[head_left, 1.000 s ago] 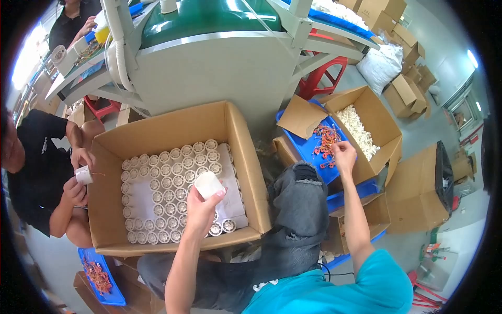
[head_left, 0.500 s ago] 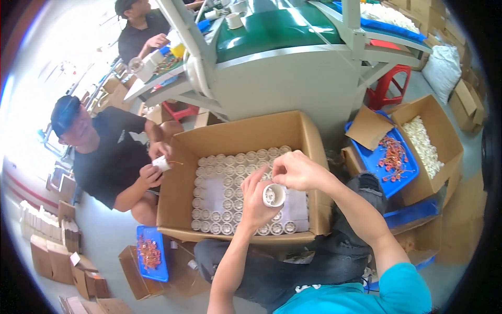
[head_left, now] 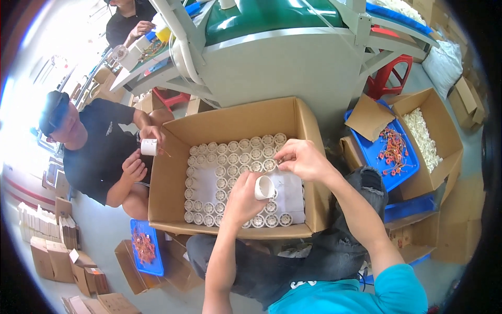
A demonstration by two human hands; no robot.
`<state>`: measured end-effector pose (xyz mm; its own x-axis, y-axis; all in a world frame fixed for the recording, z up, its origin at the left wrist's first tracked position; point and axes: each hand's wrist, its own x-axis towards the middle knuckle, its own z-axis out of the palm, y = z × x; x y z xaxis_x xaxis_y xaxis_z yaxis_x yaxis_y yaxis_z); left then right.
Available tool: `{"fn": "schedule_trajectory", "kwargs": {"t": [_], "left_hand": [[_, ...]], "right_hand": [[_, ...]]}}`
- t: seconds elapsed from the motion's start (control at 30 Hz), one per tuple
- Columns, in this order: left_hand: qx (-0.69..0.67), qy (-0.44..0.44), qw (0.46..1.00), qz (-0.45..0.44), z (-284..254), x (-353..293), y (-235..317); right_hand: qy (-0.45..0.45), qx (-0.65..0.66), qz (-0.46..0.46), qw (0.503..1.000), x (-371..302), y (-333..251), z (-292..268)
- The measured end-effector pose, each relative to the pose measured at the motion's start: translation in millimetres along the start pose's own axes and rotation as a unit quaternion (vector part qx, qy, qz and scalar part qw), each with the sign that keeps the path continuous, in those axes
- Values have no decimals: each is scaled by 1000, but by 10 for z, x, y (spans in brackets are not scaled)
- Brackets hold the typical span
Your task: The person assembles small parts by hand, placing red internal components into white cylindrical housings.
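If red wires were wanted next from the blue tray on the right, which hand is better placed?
Probably the right hand: it is nearer that blue tray of red wires, while the left hand holds a white cylindrical cup. I cannot tell whether the right is empty.

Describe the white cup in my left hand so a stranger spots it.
Find the big cardboard box in the middle. Over it, your left hand grips the white cup. Unlike the round white parts inside, it's held up, its hollow mouth showing.

Assembly workshop, green conveyor belt [head_left: 266, 23], cardboard cartons [head_left: 240, 121], blue parts trays [head_left: 368, 150]
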<state>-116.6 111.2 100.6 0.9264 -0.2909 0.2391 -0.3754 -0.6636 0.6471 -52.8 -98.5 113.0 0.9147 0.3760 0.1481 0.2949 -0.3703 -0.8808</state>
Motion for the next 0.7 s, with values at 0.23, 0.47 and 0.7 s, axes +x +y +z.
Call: {"fn": "schedule_trajectory", "kwargs": {"t": [0.23,0.47,0.7], "left_hand": [[84,98,990,61,83,26,-22],[-53,208,977,-15,105,23,-150],[-37,305,952,18,128,40,-213]], "right_hand": [[65,-56,-46,995,-20,-33,53],[302,-12,-167,939,-91,-244,-30],[276,-31,-321,906,-228,-392,170]]}}
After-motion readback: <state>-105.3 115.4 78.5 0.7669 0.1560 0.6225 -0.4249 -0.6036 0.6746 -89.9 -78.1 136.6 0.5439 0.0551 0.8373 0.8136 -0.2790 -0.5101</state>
